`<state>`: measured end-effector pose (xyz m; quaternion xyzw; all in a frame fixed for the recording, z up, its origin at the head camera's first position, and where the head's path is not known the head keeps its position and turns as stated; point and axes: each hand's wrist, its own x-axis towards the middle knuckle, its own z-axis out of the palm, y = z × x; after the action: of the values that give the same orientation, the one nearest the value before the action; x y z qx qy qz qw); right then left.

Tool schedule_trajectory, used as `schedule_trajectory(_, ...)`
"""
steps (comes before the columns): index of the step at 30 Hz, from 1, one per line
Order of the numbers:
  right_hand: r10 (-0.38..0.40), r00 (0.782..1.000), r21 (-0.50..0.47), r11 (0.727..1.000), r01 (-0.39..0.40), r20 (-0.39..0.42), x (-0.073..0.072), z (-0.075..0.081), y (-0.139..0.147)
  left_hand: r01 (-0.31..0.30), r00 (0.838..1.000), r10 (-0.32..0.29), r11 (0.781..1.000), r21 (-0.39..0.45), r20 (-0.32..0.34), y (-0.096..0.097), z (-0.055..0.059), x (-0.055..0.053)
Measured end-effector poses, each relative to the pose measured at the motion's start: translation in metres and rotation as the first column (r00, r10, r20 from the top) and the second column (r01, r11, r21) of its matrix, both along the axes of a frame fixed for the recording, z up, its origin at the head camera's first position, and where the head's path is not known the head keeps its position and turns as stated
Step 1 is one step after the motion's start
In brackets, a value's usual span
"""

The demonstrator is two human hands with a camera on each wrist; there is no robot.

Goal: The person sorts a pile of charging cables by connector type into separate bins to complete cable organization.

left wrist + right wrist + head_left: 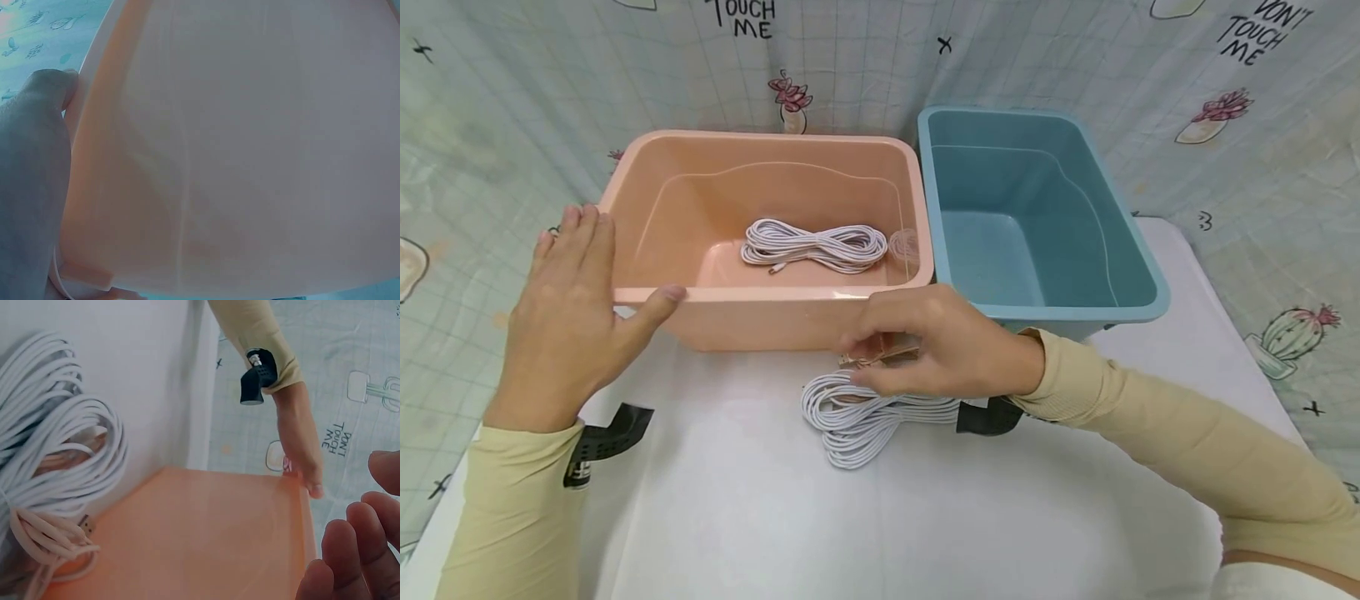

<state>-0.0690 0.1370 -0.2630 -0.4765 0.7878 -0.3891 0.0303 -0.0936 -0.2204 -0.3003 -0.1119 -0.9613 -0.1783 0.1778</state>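
My left hand (561, 317) rests on the near left corner of a peach plastic bin (760, 294), fingers straight along the left rim and thumb over the front rim. In front of the bin, on the white table, lies a bundled white cable (857, 425). Over it hovers my right hand (940, 342), its fingers loosely bent. The right wrist view shows those fingertips (344, 547) apart, holding nothing. Beside the white bundle is a smaller peach cable (56, 540) with a USB plug (86, 524), partly hidden by the right hand in the head view.
Inside the peach bin lie another white cable bundle (812, 247) and a thin pale coil (904, 246) at the right wall. A blue bin (1045, 313) stands directly to the right. Behind both hangs a printed curtain (865, 67).
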Motion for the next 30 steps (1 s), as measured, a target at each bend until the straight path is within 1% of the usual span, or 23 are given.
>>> schedule_trajectory(3,0.007,1.000,-0.014,1.000,-0.007,0.005,0.002,-0.007,0.002,-0.004,1.000,0.004,1.000,0.000,0.003,0.000,0.000,0.000)
schedule_trajectory(8,0.009,1.000,-0.040,0.999,-0.010,-0.030,0.004,-0.020,0.004,-0.006,1.000,0.006,1.000,0.000,0.006,-0.001,0.000,0.000)
schedule_trajectory(13,0.011,0.999,-0.053,0.999,-0.013,-0.042,0.007,-0.034,0.005,-0.013,1.000,0.013,1.000,0.003,0.010,0.000,0.001,0.000)
schedule_trajectory(22,0.009,1.000,-0.059,0.998,-0.010,-0.015,0.011,-0.061,0.005,-0.028,0.999,0.028,1.000,-0.003,0.032,0.000,0.000,0.000)
schedule_trajectory(26,0.012,0.999,-0.055,0.998,-0.014,-0.050,0.012,-0.074,0.006,-0.021,0.999,0.021,1.000,0.001,0.032,0.000,0.001,0.000)
schedule_trajectory(30,-0.002,0.998,-0.043,0.999,-0.001,-0.068,0.012,-0.082,0.007,-0.018,1.000,0.018,1.000,-0.002,0.026,0.001,0.001,-0.001)
